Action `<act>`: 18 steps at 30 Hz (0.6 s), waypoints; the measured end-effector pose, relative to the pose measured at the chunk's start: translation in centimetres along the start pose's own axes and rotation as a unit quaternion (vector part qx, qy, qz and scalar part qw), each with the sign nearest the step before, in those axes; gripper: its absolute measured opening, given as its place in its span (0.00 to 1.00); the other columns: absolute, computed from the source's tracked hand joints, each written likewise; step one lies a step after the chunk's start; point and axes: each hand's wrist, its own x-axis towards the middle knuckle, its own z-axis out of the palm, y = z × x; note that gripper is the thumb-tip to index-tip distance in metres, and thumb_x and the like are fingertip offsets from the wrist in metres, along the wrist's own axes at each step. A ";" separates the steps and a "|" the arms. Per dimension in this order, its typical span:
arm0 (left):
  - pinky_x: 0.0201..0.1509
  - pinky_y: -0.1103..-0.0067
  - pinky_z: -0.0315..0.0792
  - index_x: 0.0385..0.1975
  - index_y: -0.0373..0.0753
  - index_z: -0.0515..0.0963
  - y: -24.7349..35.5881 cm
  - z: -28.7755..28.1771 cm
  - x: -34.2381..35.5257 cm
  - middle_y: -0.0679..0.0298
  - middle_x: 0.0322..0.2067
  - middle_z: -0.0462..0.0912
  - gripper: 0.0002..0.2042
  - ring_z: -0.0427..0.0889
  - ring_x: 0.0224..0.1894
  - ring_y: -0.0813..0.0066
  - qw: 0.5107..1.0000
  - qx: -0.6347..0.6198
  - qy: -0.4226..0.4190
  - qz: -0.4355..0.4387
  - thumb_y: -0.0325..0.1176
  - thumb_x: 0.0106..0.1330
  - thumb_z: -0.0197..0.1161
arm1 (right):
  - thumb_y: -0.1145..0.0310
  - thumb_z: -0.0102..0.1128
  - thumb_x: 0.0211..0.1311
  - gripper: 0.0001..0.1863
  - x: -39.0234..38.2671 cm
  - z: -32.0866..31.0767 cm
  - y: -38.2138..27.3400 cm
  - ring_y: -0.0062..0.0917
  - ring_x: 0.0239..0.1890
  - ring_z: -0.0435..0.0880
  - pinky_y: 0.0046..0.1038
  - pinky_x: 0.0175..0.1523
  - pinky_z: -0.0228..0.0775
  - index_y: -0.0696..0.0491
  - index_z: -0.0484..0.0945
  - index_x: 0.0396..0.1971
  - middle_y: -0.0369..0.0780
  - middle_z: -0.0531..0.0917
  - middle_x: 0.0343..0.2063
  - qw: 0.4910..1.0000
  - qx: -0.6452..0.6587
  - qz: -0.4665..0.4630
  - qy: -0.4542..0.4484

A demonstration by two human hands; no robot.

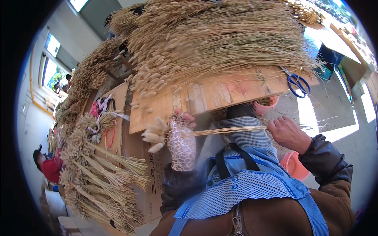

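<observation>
A small bunch of dried bunny-tail grass (228, 130) lies level across my lap, its fluffy heads to the left. My left hand (182, 137), in a leopard-print fingerless glove, closes round the stems just behind the heads. Farther along, my right hand (287, 133) is bare and closed on the stem ends, which poke out beyond it to the right. Just past my hands is the edge of a wooden board (212, 90), with a large heap of loose bunny-tail stems (220, 39) on it. Blue-handled scissors (297, 83) rest at the board's right end.
Tied bundles of the grass (106, 185) are piled at the left, beside colored ties (103, 106). A pink bucket (295, 165) stands on the floor by my right forearm, and another pink container (264, 105) is under the board. A person in red (51, 167) is at the far left.
</observation>
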 end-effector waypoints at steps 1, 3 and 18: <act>0.46 0.76 0.69 0.56 0.38 0.68 -0.2 -0.5 0.3 0.59 0.43 0.77 0.18 0.76 0.42 0.69 1.000 0.018 0.002 -0.014 0.41 0.72 0.47 | 0.72 0.54 0.50 0.07 0.7 0.9 0.3 0.33 0.26 0.75 0.32 0.36 0.67 0.58 0.68 0.27 0.41 0.72 0.19 1.000 0.005 -0.004 -0.028; 0.47 0.77 0.68 0.56 0.39 0.67 -1.1 -1.5 0.2 0.60 0.46 0.77 0.19 0.75 0.47 0.71 0.996 0.093 -0.002 -0.008 0.41 0.71 0.46 | 0.73 0.54 0.48 0.07 1.9 3.1 -0.1 0.34 0.28 0.75 0.33 0.38 0.66 0.58 0.69 0.26 0.41 0.73 0.20 0.998 0.010 -0.018 -0.055; 0.44 0.86 0.70 0.59 0.35 0.63 -7.9 -4.3 2.3 0.59 0.46 0.77 0.21 0.76 0.41 0.80 0.989 -0.012 -0.083 -0.120 0.41 0.72 0.48 | 0.73 0.58 0.57 0.13 9.2 5.6 -6.9 0.43 0.31 0.77 0.39 0.36 0.68 0.60 0.68 0.40 0.49 0.76 0.27 0.944 0.321 0.046 -0.057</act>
